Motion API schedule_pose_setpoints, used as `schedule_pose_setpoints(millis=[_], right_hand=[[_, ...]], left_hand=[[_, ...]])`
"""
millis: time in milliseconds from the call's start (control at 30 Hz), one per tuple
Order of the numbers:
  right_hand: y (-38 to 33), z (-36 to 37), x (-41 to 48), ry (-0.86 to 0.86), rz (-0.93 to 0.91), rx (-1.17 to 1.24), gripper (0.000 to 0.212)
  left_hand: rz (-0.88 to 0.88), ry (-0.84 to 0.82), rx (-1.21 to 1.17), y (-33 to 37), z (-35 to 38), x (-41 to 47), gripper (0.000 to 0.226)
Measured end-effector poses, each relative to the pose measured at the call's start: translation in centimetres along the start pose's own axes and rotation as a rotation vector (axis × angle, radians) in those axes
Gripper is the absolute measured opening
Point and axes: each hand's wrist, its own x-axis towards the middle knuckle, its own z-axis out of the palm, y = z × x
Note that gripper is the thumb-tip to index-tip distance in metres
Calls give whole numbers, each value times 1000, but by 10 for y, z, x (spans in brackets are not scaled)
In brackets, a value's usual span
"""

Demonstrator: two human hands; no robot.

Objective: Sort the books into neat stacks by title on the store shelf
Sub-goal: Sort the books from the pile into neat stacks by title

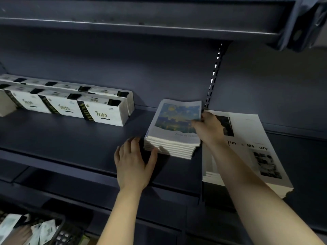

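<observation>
On the dark shelf (74, 137), the right hand (208, 128) is pinching the top painted-cover book (174, 119); the left hand (133, 163), spread wide, is touching that stack's (169, 147) corner.

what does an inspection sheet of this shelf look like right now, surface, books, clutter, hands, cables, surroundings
surface: dark shelf, bare in the middle.
job's things: painted-cover stack, edges stepped, top cover curling; white-cover stack beside it on the right, larger format.
clutter: white packs in rows at the left.
grippers: left hand flat against the painted stack's near-left corner; right hand gripping the top book's right edge.
cables: nothing seen.
surroundings: upper shelf overhead; slotted upright behind; basket with packs below left.
</observation>
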Motion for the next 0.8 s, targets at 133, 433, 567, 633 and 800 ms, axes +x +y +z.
schedule_pose_setpoints(millis=[133, 433, 567, 633, 800], right_hand=[[2, 3, -2, 24, -61, -102, 15], [6, 3, 2, 13, -98, -133, 21], [6, 4, 4, 20, -120, -176, 20], [5, 3, 3, 29, -128, -194, 22], [3, 4, 0, 77, -122, -273, 26]], left_hand=[[1, -4, 6, -1, 1, 0, 59], [12, 1, 9, -1, 2, 0, 55], [16, -5, 13, -1, 2, 0, 56], [16, -5, 14, 0, 2, 1, 57], [16, 1, 12, -1, 2, 1, 59]])
